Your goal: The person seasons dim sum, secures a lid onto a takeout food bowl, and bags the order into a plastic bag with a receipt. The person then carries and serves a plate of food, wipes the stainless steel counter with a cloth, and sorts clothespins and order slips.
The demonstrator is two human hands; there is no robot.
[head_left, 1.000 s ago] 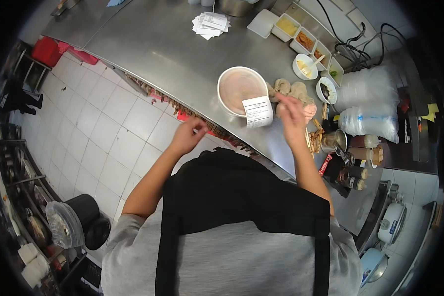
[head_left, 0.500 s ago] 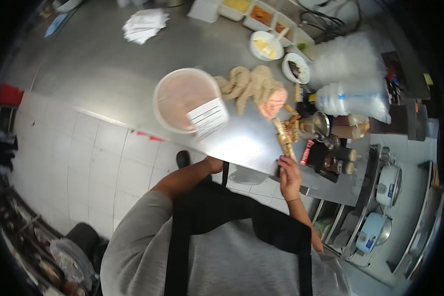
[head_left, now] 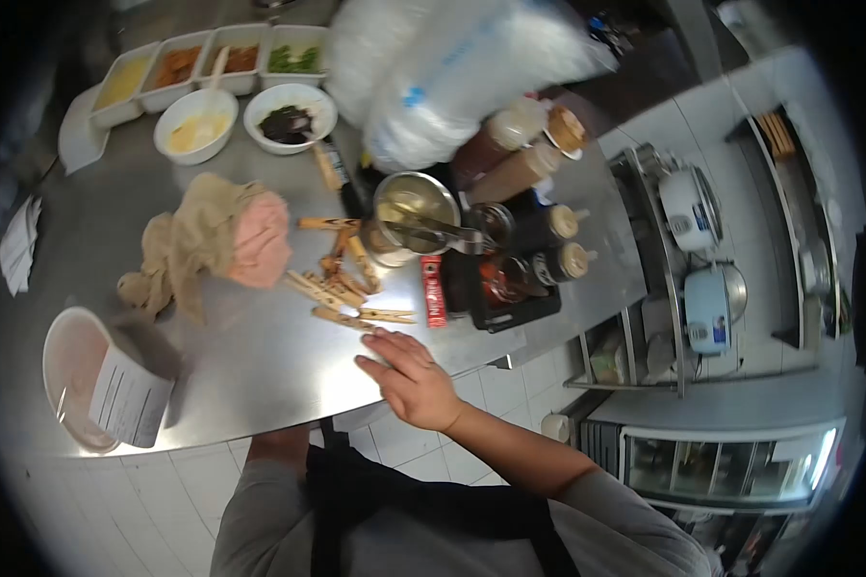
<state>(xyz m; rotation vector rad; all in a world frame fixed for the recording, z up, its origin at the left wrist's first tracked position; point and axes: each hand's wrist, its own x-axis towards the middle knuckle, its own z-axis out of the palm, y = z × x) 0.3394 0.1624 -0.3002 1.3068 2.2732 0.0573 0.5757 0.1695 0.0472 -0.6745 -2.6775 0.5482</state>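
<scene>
Moved away from the tan cloth (head_left: 207,226) since the first frame, the right hand (head_left: 409,380) is held unclenched; wooden clothespins (head_left: 364,265) are seen just beyond it, at 11 o'clock. Left grip is hidden.

Tan clothespins (head_left: 344,319), a beige and pink cloth (head_left: 212,229), a red-and-white packet (head_left: 434,291), a silvery-grey table (head_left: 250,370), a black apron (head_left: 433,514).

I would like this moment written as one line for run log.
right hand: open, fingers near wooden clothespins, contact unclear | left hand: not visible | container: on counter, paper slip on it
</scene>
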